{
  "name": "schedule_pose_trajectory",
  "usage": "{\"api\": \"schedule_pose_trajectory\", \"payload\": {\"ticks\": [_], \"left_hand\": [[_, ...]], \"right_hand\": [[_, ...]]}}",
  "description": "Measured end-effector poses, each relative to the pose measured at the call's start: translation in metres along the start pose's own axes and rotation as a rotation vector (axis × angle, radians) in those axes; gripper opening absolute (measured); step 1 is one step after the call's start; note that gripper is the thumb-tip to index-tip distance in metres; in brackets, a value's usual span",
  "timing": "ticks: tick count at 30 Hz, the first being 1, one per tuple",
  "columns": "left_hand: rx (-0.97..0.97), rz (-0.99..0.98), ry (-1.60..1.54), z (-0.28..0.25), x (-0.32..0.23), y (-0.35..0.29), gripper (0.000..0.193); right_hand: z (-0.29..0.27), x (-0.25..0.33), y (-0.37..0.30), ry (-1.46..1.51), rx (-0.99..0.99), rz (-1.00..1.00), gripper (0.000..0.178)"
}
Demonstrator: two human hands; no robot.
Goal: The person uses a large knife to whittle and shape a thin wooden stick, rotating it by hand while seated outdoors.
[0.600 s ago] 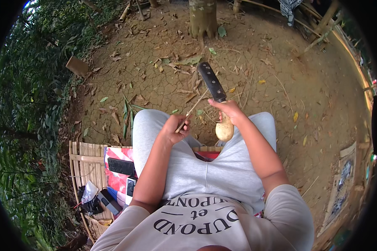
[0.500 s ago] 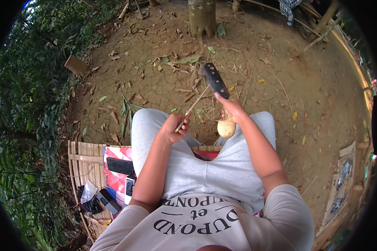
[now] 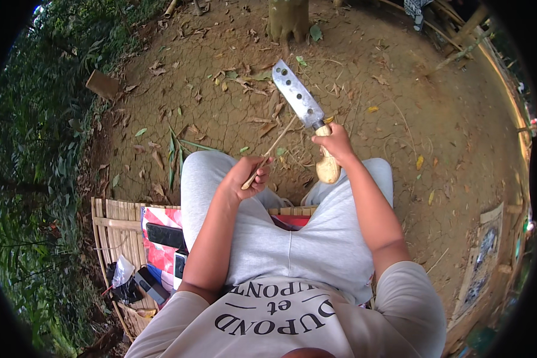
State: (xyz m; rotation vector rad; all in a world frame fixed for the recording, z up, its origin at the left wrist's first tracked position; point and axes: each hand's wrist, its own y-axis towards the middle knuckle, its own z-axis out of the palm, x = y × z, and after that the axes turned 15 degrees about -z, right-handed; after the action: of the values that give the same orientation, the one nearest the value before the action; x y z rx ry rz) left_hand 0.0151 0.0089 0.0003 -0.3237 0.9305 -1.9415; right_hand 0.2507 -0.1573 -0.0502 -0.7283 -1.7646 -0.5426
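Note:
My left hand (image 3: 248,178) is closed around a thin brown stick (image 3: 278,139), which points up and to the right, away from me. In my right hand (image 3: 335,145) is a large knife with a broad metal blade (image 3: 296,94) pierced by several holes. Its pale wooden handle (image 3: 327,170) ends in a rounded knob below my fist. The blade slants up to the left, past the far tip of the stick and apart from it. Both hands are held above my knees, over the bare earth.
I sit on a bamboo bench (image 3: 114,223). On it at my left lie a black phone (image 3: 166,235), a white device (image 3: 179,269) and a black plastic bag (image 3: 125,290). A tree trunk (image 3: 288,21) stands ahead, dry leaves lie about, and dense plants border the left.
The knife has turned in my right hand, so its blade face now shows bright instead of dark. It has risen slightly. The stick and left hand have barely shifted.

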Motion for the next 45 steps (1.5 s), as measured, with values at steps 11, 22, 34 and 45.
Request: {"api": "schedule_pose_trajectory", "payload": {"ticks": [11, 22, 34, 45], "left_hand": [[-0.062, -0.036, -0.034, -0.005, -0.012, -0.003, 0.024], [-0.233, -0.032, 0.042, -0.007, -0.006, -0.009, 0.026], [-0.265, 0.005, 0.003, -0.026, -0.010, -0.022, 0.026], [-0.274, 0.019, 0.143, -0.017, -0.009, -0.012, 0.028]], "right_hand": [[0.029, -0.016, 0.011, -0.328, 0.335, -0.204, 0.037], [0.068, -0.015, 0.010, -0.376, 0.689, -0.269, 0.019], [0.064, -0.067, 0.041, -0.609, 0.508, -0.151, 0.015], [0.057, -0.049, 0.042, -0.594, 0.689, -0.264, 0.017]]}}
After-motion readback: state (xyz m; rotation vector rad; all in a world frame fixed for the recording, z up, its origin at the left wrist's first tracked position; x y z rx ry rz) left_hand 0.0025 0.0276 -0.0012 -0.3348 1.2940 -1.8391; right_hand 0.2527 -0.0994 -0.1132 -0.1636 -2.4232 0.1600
